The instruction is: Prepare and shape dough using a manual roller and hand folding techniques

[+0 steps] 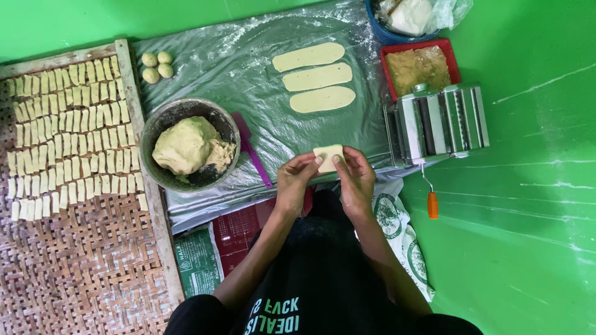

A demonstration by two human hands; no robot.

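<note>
My left hand [295, 180] and my right hand [354, 177] hold a small pale piece of dough [328, 156] between thumbs and fingers, just above the near edge of a floured plastic sheet [248, 68]. A metal pasta roller [437, 121] with an orange-handled crank [432, 203] stands just right of my right hand. Three flattened oval dough strips [316, 77] lie on the sheet beyond my hands. A metal bowl [189, 144] with a big lump of dough sits to the left of my left hand, a purple scraper [251, 149] beside it.
A woven bamboo tray [81, 260] at left carries several rows of small cut dough pieces [68, 130]. Three small dough balls [156, 65] lie on the sheet. A red tray of filling [419, 65] and a blue bowl with a plastic bag [410, 15] stand behind the roller. Printed sacks [205, 254] lie by my knees.
</note>
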